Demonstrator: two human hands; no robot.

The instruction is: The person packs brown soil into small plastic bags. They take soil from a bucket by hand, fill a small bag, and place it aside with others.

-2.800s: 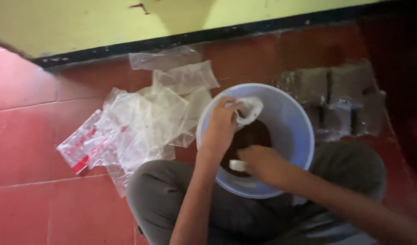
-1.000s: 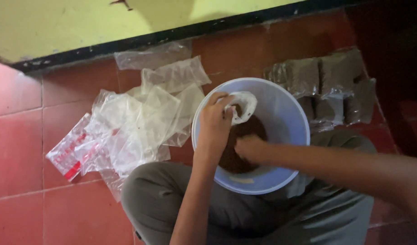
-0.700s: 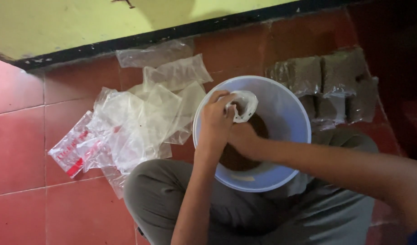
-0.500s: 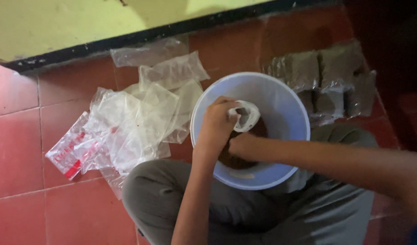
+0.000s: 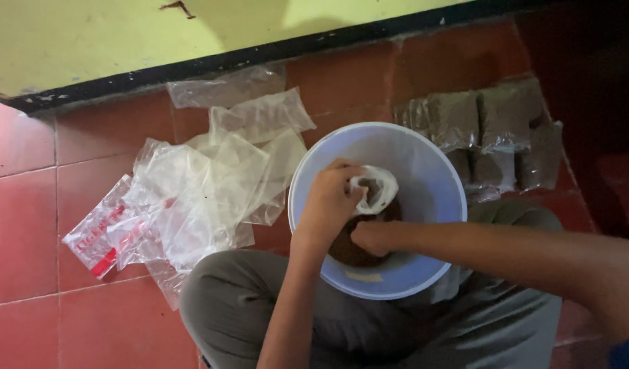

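Since a moment ago my right hand has slid back down from the bag's mouth and sits low in the tub again, right on the brown stuff, while my left hand has barely shifted.

Biggest thing in view is the red tiled floor, with a yellow wall and a black skirting strip along the top. I'm sitting cross-legged in grey trousers, and the pale blue tub is parked right against my knees. Left of it there's a messy heap of empty clear plastic bags, one with red print on it at the near-left edge. Behind the tub on the right, a row of filled packets, dark brown inside clear plastic, lies packed close together on the floor.

Inside the tub there's a pile of brown powder toward my side. My left hand is pinched shut around the rim of a small clear bag, holding its mouth open over the powder. My right hand is curled up with the knuckles showing, touching the powder just below the bag; honestly can't tell whether there's anything in it from this angle.
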